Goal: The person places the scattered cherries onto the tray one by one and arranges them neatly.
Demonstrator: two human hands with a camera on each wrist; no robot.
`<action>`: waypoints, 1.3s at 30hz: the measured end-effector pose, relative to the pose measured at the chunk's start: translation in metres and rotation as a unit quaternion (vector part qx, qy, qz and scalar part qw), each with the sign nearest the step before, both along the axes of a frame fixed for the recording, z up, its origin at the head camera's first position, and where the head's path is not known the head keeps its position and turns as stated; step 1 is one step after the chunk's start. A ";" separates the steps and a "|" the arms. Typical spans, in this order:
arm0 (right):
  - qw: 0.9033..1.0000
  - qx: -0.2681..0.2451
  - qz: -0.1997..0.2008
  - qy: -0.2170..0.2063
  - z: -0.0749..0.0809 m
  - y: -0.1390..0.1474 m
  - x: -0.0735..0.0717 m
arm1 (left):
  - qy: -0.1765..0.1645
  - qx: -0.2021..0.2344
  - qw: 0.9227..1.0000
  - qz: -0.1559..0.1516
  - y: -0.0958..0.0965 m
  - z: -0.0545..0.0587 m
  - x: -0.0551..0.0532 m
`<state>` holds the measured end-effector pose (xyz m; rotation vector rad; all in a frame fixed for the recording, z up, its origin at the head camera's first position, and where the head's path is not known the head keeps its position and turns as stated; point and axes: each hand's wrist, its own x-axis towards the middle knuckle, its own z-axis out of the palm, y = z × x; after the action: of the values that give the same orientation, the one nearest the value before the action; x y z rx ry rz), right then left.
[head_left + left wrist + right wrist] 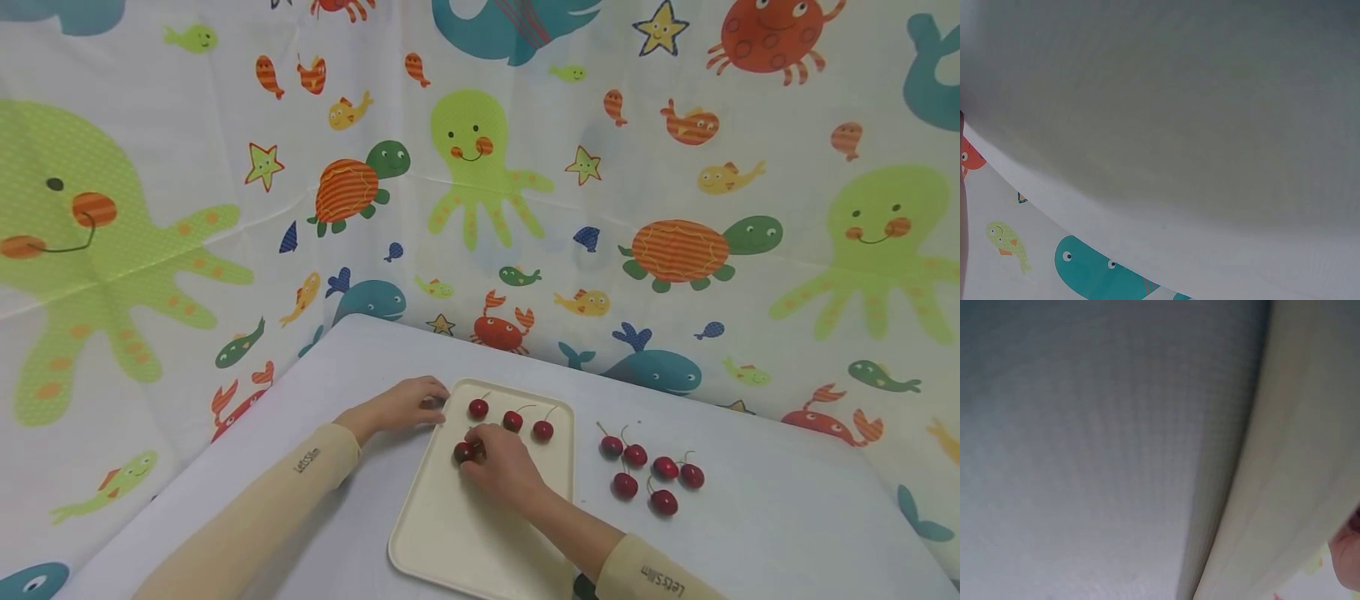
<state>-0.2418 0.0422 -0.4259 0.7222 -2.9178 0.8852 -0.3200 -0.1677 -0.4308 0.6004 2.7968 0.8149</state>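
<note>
In the head view a cream rectangular tray (pixel 487 533) lies on the table. My right hand (pixel 504 467) is over it, thumb and fingertips pinching a dark red cherry (pixel 462 452) low over the tray's left half. Three stemmed cherries stand along the far part of the tray: one on the left (pixel 477 408), a middle cherry (pixel 513 421) and a right cherry (pixel 543 431). My left hand (pixel 405 405) holds the tray's far left edge with bent fingers and thumb. In the right wrist view, part of the right hand (pixel 1346 559) shows beyond the tray's side (pixel 1285 462).
Several loose cherries (pixel 664 468) with stems lie on the white tabletop (pixel 780 517), right of the tray. A dark object (pixel 585 587) shows partly under the right forearm. Behind the table hangs a curtain (pixel 525 250) printed with sea animals. The left wrist view shows mostly white cloth (pixel 1166 125).
</note>
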 end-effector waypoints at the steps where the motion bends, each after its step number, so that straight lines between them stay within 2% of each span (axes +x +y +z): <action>1: 1.000 -0.001 -0.002 -0.001 0.000 0.000 0.000 | 0.001 0.000 1.000 -0.002 0.000 0.000 0.000; 6: 1.000 -0.003 -0.014 -0.012 0.004 0.005 0.002 | 0.011 0.000 1.000 -0.012 -0.001 0.000 -0.002; 10: 1.000 -0.005 -0.017 -0.013 0.005 0.012 0.004 | 0.009 -0.004 1.000 -0.006 0.000 -0.002 -0.003; 13: 1.000 -0.004 -0.023 -0.011 0.007 0.018 0.007 | 0.004 -0.006 1.000 -0.002 0.000 -0.002 -0.003; 24: 0.999 -0.025 -0.042 -0.017 0.011 0.040 0.019 | 0.027 -0.005 0.999 -0.022 -0.001 -0.002 -0.003; 30: 0.998 -0.040 -0.048 -0.031 0.012 0.055 0.025 | 0.023 -0.004 1.000 -0.020 -0.002 -0.003 -0.002; 39: 0.992 -0.054 -0.105 -0.040 0.015 0.083 0.033 | 0.018 -0.010 1.000 -0.010 -0.002 -0.003 -0.003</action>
<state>-0.2091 0.1247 -0.4111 0.3741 -2.9151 1.0615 -0.3230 -0.1695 -0.4333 0.6444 2.8236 0.7790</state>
